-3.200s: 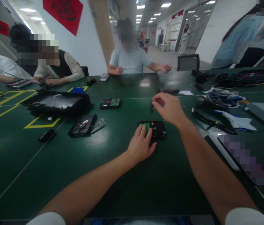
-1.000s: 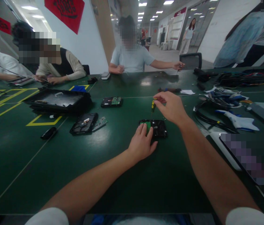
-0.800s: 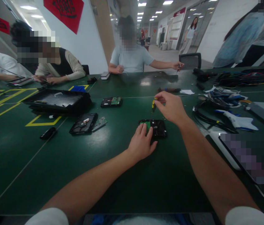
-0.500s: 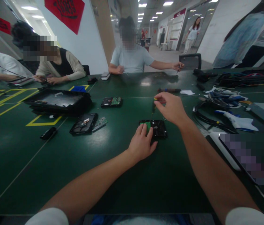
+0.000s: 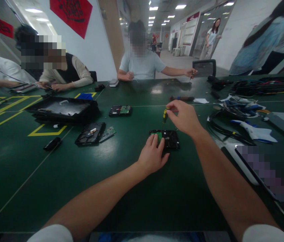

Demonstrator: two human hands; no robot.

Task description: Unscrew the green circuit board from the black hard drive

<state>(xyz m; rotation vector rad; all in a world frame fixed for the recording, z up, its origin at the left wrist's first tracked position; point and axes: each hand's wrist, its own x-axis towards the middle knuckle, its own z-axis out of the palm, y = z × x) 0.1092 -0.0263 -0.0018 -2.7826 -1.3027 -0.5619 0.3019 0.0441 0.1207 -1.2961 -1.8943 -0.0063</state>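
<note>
My left hand (image 5: pixel 153 153) lies over the left part of a black hard drive (image 5: pixel 171 138), fingertips on its green circuit board (image 5: pixel 159 134). Its fingers are apart and the thumb rests near the drive's front edge. Just beyond the drive, my right hand (image 5: pixel 183 113) is closed in a pinch on a small yellow-and-black screwdriver (image 5: pixel 165 115). The screwdriver points downward over the drive's far edge; I cannot make out whether its tip touches.
A second hard drive (image 5: pixel 120 110), an opened drive case (image 5: pixel 90 133), a loose circuit board (image 5: pixel 108 133) and a black tray (image 5: pixel 62 109) lie left. Another screwdriver (image 5: pixel 182 98) lies beyond my right hand. Cables (image 5: pixel 241 107) and a tablet-like device (image 5: pixel 265 174) lie right. People sit opposite.
The screwdriver has turned between my right fingertips, and more of its yellow shows now. My left hand and the hard drive have stayed in place.
</note>
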